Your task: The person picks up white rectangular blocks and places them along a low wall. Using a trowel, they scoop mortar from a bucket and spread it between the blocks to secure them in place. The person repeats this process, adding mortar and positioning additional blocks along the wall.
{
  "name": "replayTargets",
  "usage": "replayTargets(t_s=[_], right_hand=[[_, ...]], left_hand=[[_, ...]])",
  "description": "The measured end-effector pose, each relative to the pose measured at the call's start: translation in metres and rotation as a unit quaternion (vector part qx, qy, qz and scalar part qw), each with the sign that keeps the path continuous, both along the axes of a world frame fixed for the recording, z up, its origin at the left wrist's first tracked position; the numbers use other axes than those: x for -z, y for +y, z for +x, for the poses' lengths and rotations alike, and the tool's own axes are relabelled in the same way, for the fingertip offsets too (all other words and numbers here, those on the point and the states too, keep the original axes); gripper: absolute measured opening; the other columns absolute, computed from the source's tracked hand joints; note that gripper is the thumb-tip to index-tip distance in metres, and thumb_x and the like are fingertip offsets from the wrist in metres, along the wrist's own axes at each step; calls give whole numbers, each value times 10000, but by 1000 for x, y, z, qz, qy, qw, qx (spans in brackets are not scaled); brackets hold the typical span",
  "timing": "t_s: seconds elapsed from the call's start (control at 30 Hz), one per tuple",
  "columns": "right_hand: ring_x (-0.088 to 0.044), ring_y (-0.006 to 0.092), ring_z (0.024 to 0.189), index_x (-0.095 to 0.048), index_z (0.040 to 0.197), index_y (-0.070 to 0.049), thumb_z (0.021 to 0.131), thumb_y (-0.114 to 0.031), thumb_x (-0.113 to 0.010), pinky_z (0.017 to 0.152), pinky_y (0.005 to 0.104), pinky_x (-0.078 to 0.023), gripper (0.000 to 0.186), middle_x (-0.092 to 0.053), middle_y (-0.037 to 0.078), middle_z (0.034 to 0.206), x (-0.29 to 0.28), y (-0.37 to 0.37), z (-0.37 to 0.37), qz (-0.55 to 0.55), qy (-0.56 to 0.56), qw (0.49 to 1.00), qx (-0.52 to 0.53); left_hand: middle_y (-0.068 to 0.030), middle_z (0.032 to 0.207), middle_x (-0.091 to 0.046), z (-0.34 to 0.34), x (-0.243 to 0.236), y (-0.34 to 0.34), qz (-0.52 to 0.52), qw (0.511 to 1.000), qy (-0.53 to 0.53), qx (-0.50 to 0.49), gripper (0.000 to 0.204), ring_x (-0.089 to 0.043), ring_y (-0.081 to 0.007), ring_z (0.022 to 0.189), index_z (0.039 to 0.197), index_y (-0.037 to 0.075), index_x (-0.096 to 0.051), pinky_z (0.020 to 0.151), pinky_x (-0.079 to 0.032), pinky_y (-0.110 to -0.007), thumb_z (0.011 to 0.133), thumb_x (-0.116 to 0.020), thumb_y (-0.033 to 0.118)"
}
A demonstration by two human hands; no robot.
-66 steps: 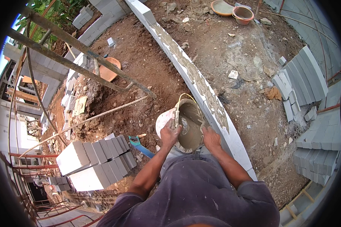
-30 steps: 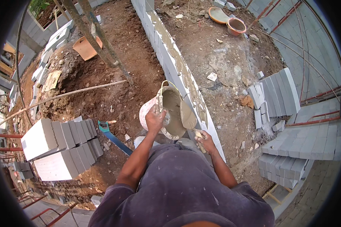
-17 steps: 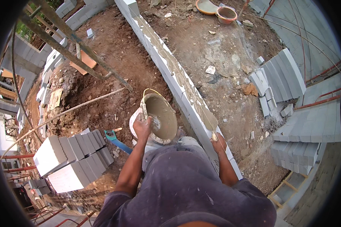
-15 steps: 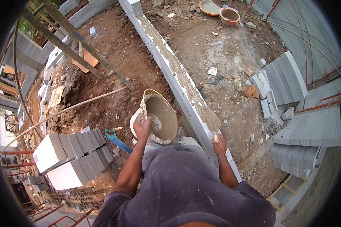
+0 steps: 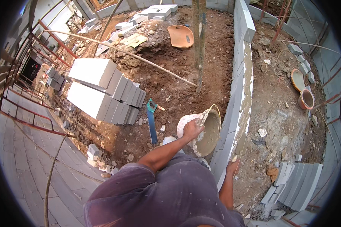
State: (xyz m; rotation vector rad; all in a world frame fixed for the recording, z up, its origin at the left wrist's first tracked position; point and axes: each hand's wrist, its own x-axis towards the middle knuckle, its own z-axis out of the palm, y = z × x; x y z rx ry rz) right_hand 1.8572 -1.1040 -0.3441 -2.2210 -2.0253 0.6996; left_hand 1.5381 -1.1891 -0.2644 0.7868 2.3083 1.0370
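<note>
My left hand [image 5: 192, 129] is closed on the rim of a whitish bucket [image 5: 183, 120], at the base of its raised handle. The bucket leans toward the wall, and grey mortar [image 5: 213, 130] coats its inside. On the right, my right hand [image 5: 233, 165] is wrapped round the handle of a trowel [image 5: 240, 146], whose mortar-covered blade lies at the top of a low wall [image 5: 235, 90] of pale grey blocks. Wet mortar [image 5: 247, 77] runs along that top in a strip. A thin string passes close to my right hand.
Left of the bucket lie a blue-bladed handsaw [image 5: 151, 123] and a stack of pale blocks [image 5: 102, 90]. A pole [image 5: 140, 58] slants to upright posts [image 5: 199, 45]. Beyond sits an orange basin [image 5: 181, 36]. Right of the wall are a mortar tub [image 5: 306, 100] and more blocks [image 5: 301, 185].
My view has turned left, so the wall and bucket appear farther right and more of the left ground shows. Both hands keep their holds on the bucket and trowel.
</note>
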Motion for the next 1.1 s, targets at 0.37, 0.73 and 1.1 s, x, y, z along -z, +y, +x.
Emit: replayTargets(t_s=[0.37, 0.73, 1.1], right_hand=[[-658, 371, 1144, -615, 1299, 2, 851, -165, -760, 982, 413, -493, 500, -681, 237, 1225, -40, 1, -117, -160, 224, 896, -348], [-658, 301, 1039, -561, 1390, -7, 892, -130, -707, 926, 404, -509, 534, -676, 207, 1153, -16, 51, -212, -125, 138, 862, -471], [-679, 209, 884, -548, 1402, -1, 912, -141, -693, 808, 336, -540, 530, -712, 115, 986, 69, 23, -212, -353, -81, 786, -501]], left_hand=[[-167, 1002, -743, -30, 45, -43, 156, 966, -134, -159, 440, -710, -290, 922, 1119, 45, -705, 872, -533, -410, 726, -790, 226], [-105, 1094, -721, -106, 87, -143, 164, 883, -170, -405, 518, -666, -173, 968, 1226, 9, -656, 869, -531, -338, 763, -820, 174], [-87, 1126, -702, -195, 289, -324, 175, 628, -168, -740, 538, -658, -198, 988, 1304, 8, -609, 881, -524, -357, 804, -786, 97]])
